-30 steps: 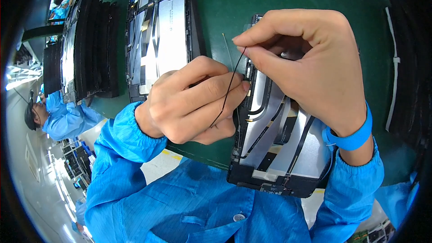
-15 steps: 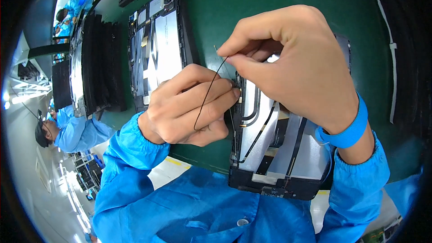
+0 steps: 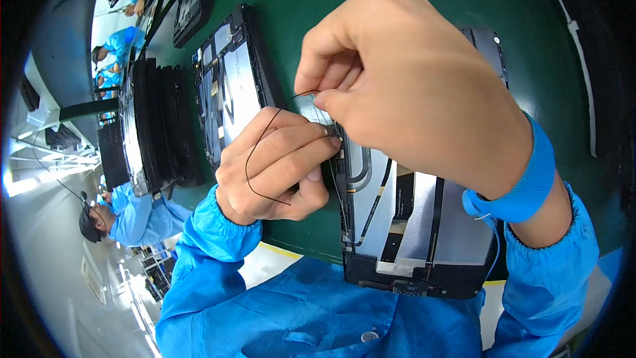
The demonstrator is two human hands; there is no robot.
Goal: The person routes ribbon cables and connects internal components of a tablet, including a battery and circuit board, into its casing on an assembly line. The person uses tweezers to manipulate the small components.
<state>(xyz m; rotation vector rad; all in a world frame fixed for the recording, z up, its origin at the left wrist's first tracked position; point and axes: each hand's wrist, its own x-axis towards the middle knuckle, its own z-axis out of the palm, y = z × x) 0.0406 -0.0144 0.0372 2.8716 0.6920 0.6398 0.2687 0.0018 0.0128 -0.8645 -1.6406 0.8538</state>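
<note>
Far to the left of the hands, a person (image 3: 142,219) in blue clothing is seen, and nearer, a stack of black frames (image 3: 162,126). Just beyond the left hand (image 3: 275,166) lies a second device housing (image 3: 242,79) with silver plates. The left hand is narrow, its fingers bent together, and their tips touch the left edge of the device housing (image 3: 421,229), which is between and under the hands; I cannot tell if they grip some small part there. Over the back of this hand bends a thin black wire (image 3: 248,166), running toward the right hand (image 3: 417,86), whose thumb and forefinger are pinched upon it. The wire looks very light and flexible, so it probably springs and kinks easily; better to hold it close to its end, gently. The housing seems flat and rather stiff, but its plates and ribbons may be delicate, so the black rim is the safer place. Rightmost, a blue strap (image 3: 527,172) surrounds the right wrist.
</note>
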